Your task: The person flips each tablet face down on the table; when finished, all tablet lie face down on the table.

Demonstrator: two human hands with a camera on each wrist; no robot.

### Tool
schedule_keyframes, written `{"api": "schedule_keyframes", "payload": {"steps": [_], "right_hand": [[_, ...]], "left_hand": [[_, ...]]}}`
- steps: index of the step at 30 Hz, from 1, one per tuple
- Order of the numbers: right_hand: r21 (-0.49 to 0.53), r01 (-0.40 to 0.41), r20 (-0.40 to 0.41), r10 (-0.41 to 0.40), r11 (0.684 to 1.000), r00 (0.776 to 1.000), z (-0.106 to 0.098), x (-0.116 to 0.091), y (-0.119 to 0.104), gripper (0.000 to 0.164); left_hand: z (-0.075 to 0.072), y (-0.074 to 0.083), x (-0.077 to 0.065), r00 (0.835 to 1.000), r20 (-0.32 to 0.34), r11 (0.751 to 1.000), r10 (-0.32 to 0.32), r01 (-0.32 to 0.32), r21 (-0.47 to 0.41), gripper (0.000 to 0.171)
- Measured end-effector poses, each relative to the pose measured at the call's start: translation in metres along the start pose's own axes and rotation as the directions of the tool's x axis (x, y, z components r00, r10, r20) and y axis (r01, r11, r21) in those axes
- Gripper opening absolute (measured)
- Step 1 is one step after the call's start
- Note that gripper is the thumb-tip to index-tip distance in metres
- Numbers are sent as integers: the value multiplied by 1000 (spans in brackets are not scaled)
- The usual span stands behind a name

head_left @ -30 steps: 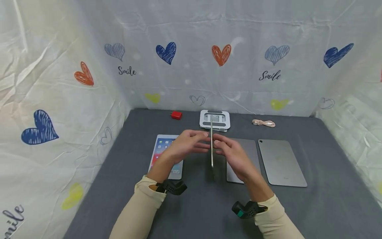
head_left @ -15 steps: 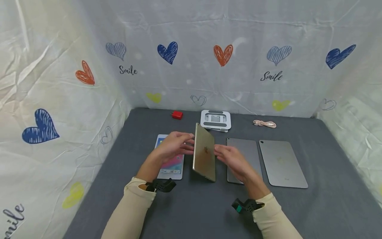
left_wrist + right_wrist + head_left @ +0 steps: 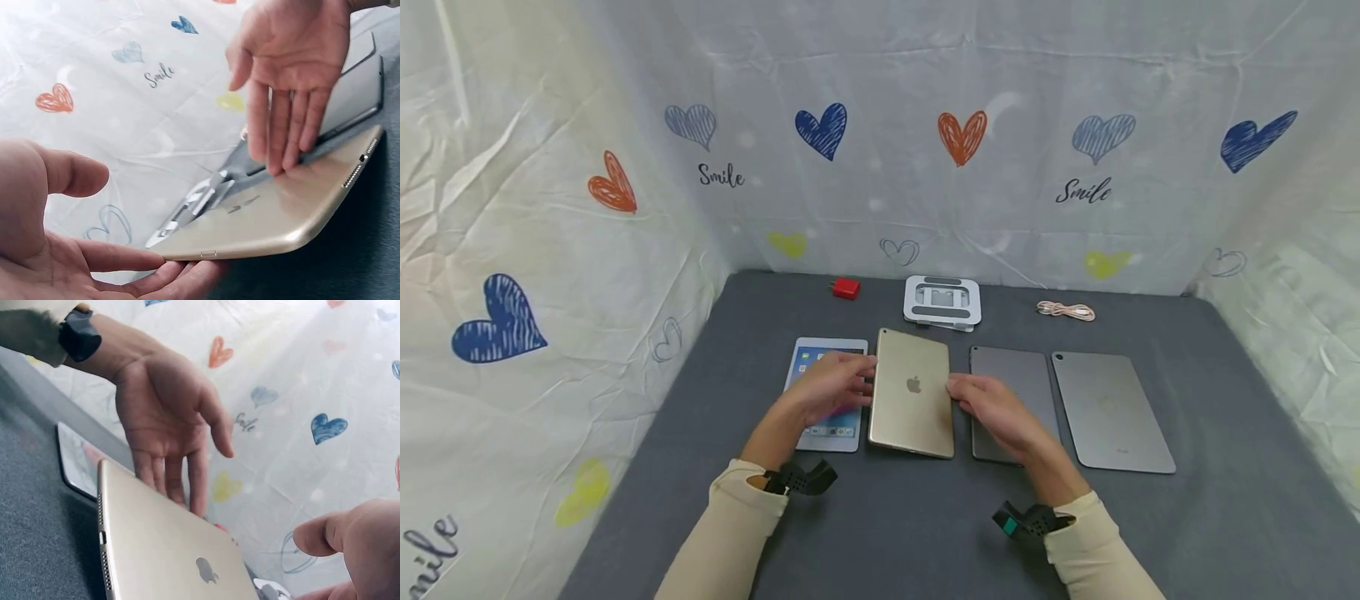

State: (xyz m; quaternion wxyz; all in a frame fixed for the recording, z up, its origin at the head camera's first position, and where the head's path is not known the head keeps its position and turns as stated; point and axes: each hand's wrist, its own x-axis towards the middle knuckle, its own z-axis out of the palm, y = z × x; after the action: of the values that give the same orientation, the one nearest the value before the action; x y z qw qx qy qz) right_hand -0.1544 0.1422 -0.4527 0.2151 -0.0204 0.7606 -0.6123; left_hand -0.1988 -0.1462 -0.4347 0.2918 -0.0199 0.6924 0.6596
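A gold tablet (image 3: 913,417) stands between my hands, back side up with a logo on it, tilted so its left side is raised off the table. My left hand (image 3: 827,387) supports the left edge; in the left wrist view its fingers (image 3: 119,256) lie straight under that edge and the thumb is off the tablet. My right hand (image 3: 1000,412) is at the opposite edge, its straight fingers (image 3: 279,128) touching the tablet there. Beneath my left hand a white tablet (image 3: 837,432) lies face up, screen lit. A dark grey tablet (image 3: 1011,367) lies face down, partly covered by my right hand.
A silver tablet (image 3: 1112,408) lies face down at the right. Along the back of the grey table (image 3: 895,533) are a red charger plug (image 3: 847,288), a folded white stand (image 3: 942,314) and a bundled pale cable (image 3: 1066,311). A heart-print sheet (image 3: 880,200) hangs behind.
The gold tablet has turned from edge-on upright to lying back, its back now facing up. It has come lower, with my left hand moved left and down along with it.
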Motion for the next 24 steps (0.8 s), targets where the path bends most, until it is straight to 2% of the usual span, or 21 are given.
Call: {"api": "schedule_keyframes", "payload": {"steps": [8, 17, 24], "right_hand": [[-52, -9, -10, 9, 999, 1000, -5, -5, 2, 63], [-90, 2, -17, -4, 996, 1000, -9, -9, 3, 64], [-86, 12, -17, -13, 996, 1000, -9, -10, 3, 64]], "left_hand": [[9, -11, 8, 1000, -6, 999, 4, -3, 41, 56], [16, -11, 13, 999, -17, 995, 33, -32, 97, 51], [19, -14, 16, 999, -35, 990, 35, -30, 137, 52]]}}
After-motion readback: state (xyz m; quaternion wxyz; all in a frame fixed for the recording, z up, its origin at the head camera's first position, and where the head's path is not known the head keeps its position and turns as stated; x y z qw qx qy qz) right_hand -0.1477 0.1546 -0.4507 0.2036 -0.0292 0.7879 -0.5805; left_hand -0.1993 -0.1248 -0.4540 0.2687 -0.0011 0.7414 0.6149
